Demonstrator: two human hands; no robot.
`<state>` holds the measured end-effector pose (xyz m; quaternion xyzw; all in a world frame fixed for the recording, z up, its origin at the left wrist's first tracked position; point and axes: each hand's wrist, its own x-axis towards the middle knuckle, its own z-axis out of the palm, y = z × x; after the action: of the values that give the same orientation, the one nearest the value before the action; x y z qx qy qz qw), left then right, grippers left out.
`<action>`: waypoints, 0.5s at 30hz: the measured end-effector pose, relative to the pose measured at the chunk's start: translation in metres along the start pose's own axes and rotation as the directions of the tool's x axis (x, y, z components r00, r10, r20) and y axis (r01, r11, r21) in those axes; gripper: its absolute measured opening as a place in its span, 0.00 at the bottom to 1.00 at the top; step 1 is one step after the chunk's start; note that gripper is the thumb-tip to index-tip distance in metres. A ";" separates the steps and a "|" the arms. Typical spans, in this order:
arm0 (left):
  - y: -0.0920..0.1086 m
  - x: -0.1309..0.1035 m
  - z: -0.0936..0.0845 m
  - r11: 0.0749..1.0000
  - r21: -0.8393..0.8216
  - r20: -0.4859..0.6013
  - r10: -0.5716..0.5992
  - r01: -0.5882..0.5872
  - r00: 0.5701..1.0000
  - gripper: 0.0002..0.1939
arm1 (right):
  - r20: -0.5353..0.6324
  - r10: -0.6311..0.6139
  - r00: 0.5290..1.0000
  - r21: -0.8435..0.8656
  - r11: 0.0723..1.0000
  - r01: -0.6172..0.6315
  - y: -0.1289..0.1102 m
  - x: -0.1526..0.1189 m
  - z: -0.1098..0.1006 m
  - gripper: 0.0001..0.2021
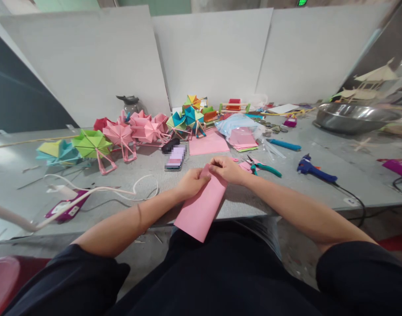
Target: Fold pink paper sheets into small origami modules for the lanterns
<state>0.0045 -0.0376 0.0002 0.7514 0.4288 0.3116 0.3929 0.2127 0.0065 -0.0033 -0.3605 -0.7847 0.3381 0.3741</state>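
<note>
A pink sheet of paper (pixel 202 204), apparently folded lengthwise, slants over the table's front edge toward my lap. My left hand (pixel 193 182) grips its left side near the far end, thumb on top. At the far right corner my right hand (pixel 227 170) pinches the same paper between thumb and fingers. Just beyond my right hand lie pliers (pixel 266 168) with green handles, partly over pink paper scraps (pixel 245 166). A larger pink sheet (pixel 209 142) rests flat farther back.
Folded paper umbrellas (pixel 92 142) line the back left, near a phone (pixel 176 157). A white cable (pixel 121 189) runs to a purple power strip (pixel 67 205). On the right are a blue glue gun (pixel 316 170), a blue cutter (pixel 284 145) and a metal bowl (pixel 355 119).
</note>
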 end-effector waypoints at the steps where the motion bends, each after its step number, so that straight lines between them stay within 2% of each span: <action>1: 0.000 0.000 0.000 1.000 -0.005 0.004 0.004 -0.004 1.000 0.19 | -0.003 -0.002 1.000 0.002 1.000 0.002 0.000 0.000 0.000 0.09; 11: 0.004 -0.001 0.000 0.999 0.002 0.032 -0.034 0.034 0.999 0.19 | 0.050 0.030 0.998 0.011 0.999 -0.030 -0.001 0.001 -0.004 0.11; 15: 0.005 -0.002 0.001 0.998 0.012 0.022 -0.057 0.057 0.998 0.19 | 0.020 0.014 1.000 -0.008 1.000 -0.013 -0.002 0.001 -0.004 0.10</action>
<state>0.0064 -0.0409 0.0036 0.7445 0.4474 0.2893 0.4022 0.2148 0.0072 0.0003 -0.3638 -0.7873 0.3412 0.3625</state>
